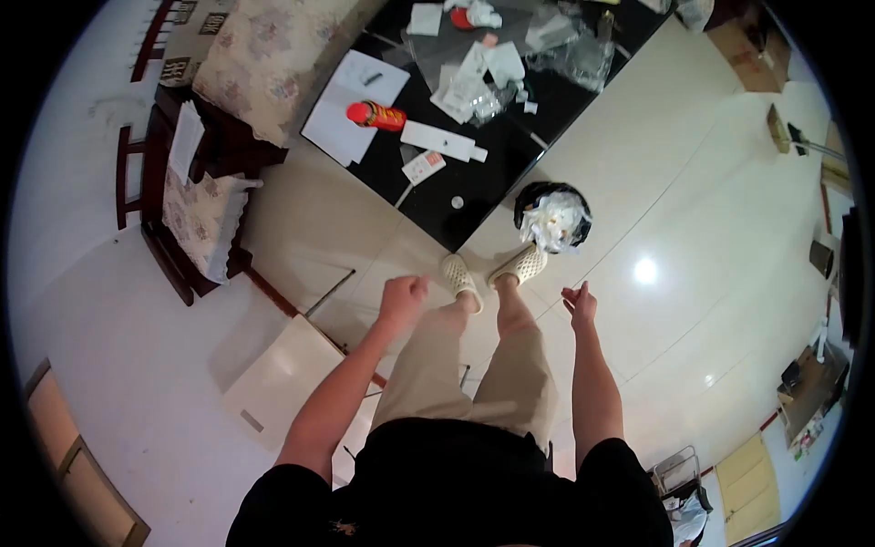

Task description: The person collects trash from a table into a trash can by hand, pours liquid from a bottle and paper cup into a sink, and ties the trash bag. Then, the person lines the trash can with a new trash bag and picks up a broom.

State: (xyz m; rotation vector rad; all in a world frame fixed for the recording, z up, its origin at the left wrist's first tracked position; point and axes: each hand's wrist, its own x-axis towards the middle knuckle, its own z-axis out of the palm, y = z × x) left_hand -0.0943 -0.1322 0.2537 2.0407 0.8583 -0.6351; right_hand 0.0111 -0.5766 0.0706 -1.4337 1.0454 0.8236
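Observation:
My left hand [404, 303] hangs in the air to the left of my knees, its fingers curled into a loose fist with no object showing. On the other side, my right hand [581, 303] is held out below the trash bin [519, 208], fingers partly bent and apart, holding nothing. White crumpled paper [556, 221] heaps up over the black-lined bin. Beyond my feet is a black glossy table [456, 228]. On it are a red bottle [376, 116], a white box [437, 141], white sheets [342, 105] and a small card [424, 168]. Both hands are apart from all of these.
Clear plastic wrapping [570, 55] and crumpled tissues [474, 82] litter the table's far part. A white folding chair or small table [283, 378] stands behind my left arm. A wooden sofa with floral cushions [205, 214] lines the left. A cardboard box [747, 55] sits at the far right.

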